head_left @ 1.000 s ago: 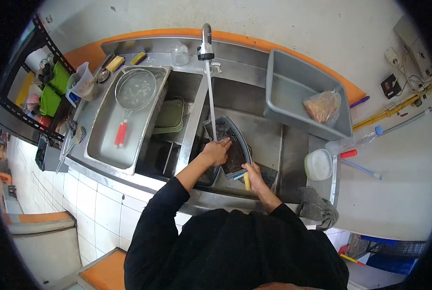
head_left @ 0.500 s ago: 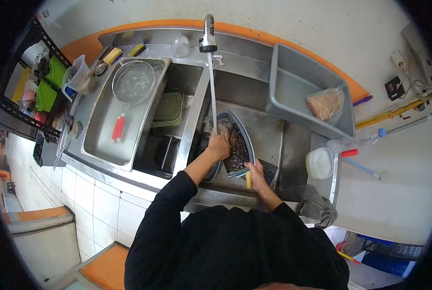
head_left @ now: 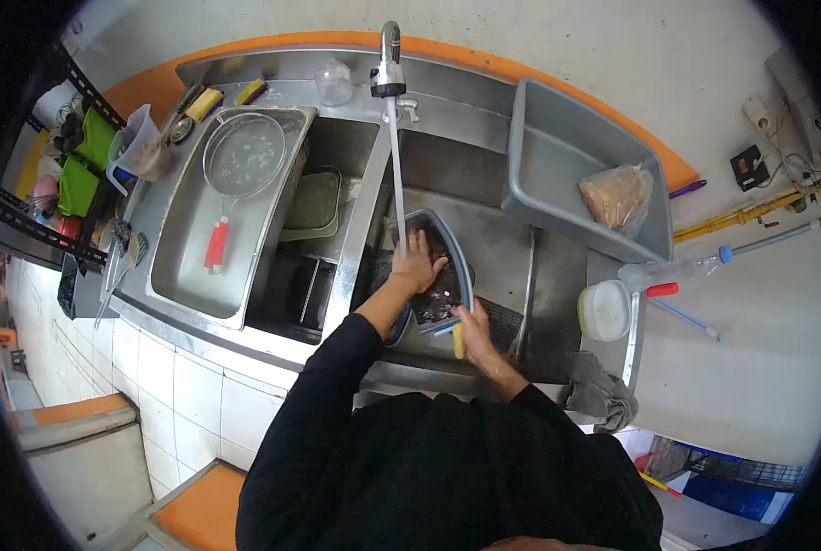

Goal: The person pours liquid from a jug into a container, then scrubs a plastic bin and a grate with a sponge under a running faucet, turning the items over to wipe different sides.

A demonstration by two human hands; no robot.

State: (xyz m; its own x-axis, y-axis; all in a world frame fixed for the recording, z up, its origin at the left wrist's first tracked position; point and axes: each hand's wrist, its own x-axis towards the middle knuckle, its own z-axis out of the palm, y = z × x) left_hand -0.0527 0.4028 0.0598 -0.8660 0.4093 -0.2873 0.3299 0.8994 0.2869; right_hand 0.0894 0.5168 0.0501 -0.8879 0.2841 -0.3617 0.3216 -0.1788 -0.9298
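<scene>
Strainer [head_left: 242, 156] with a red handle lay over the steel tray [head_left: 182, 266] at far left. In the sink's right basin [head_left: 498, 248], under the running tap [head_left: 389, 64], I saw the left hand [head_left: 417, 262] pressed flat, fingers spread, inside the dark pan [head_left: 447, 275]. The right hand [head_left: 473, 331] was clamped on the pan's yellow handle [head_left: 458, 342]. A grey tub [head_left: 557, 165] sat further right.
</scene>
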